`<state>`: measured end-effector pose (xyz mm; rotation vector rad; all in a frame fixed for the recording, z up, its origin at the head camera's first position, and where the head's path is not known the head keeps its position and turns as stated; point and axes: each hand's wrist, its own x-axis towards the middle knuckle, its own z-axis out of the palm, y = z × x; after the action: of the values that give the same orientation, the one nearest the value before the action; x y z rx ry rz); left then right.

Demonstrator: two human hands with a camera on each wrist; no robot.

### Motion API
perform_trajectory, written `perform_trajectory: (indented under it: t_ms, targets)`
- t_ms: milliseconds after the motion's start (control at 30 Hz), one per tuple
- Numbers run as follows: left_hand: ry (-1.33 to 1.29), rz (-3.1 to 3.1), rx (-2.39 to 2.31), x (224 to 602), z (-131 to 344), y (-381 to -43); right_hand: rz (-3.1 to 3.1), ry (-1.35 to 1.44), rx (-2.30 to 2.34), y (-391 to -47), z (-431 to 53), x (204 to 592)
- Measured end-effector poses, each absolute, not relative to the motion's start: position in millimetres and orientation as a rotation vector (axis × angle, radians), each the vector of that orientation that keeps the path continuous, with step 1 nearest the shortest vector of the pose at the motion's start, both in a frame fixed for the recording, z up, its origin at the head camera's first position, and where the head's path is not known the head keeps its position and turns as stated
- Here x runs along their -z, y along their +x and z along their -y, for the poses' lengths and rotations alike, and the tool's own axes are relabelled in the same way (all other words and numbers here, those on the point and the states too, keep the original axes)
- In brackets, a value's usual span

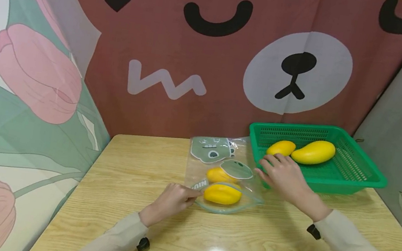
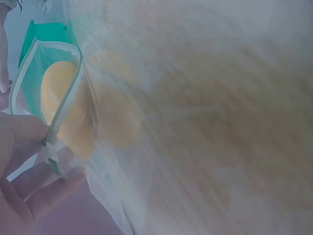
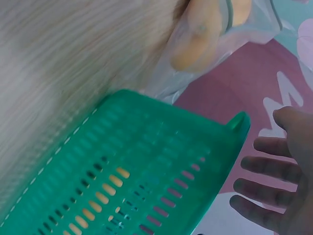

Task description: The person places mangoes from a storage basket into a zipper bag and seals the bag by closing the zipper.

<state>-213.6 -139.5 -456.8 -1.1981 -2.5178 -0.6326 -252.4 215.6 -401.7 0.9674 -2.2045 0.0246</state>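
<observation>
My left hand (image 1: 173, 201) pinches the edge of a clear zip bag (image 1: 195, 165) by its left corner. In the left wrist view the thumb and fingers sit around the small zip slider (image 2: 50, 152), and the bag's mouth gapes. Two yellow mangoes lie in the bag, a front mango (image 1: 223, 194) near the mouth and a back mango (image 1: 215, 174) behind it. My right hand (image 1: 286, 176), fingers spread and holding nothing, is over the near left rim of a green basket (image 1: 346, 189). A smaller mango (image 1: 280, 147) and a longer mango (image 1: 314, 152) are in the basket.
The basket stands at the back right of the wooden table (image 1: 142, 160), close beside the bag. A brown cloth with a bear face (image 1: 202, 117) hangs behind the table, and a flowered cloth (image 1: 38, 72) hangs on the left.
</observation>
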Motion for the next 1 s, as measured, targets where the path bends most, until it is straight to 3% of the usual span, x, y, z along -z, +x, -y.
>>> perform_trajectory:
  t_ms: [1000]
  targets:
    - [-1.208,2.527,0.631,458,139,-214,2.436,0.799,-0.013,-284,-266,404]
